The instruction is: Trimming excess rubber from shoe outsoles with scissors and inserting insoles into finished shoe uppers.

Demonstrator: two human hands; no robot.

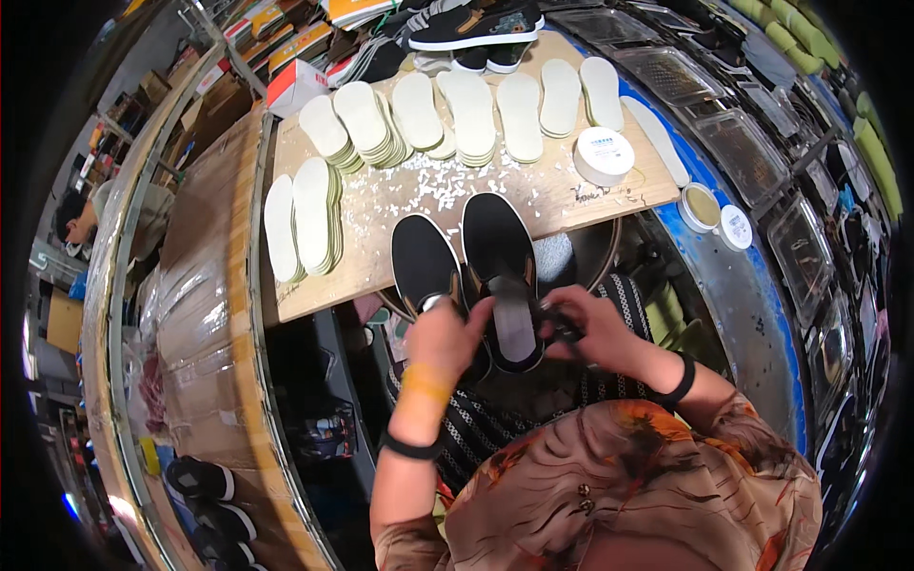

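Two black slip-on shoes with white edges lie side by side, toes pointing away from me, at the table's near edge: a left shoe (424, 255) and a right shoe (499, 233). A pale insole (517, 333) shows inside the right shoe's heel. My left hand (444, 335) is closed at the shoes' inner sides, its thumb at the right shoe's opening. Beside that shoe's outer side, my right hand (592, 328) is closed round a dark object (562, 325), smeared by motion, whose kind I cannot make out. A dark blur crosses the shoe's opening.
Several stacks of cream insoles (360, 119) line the wooden table (381, 205), with white scraps (438, 186) scattered between. A round white tub (604, 155) stands at the right end. An open tin (700, 207) and its lid (736, 226) lie beyond. Finished-looking shoes (474, 29) sit at the back.
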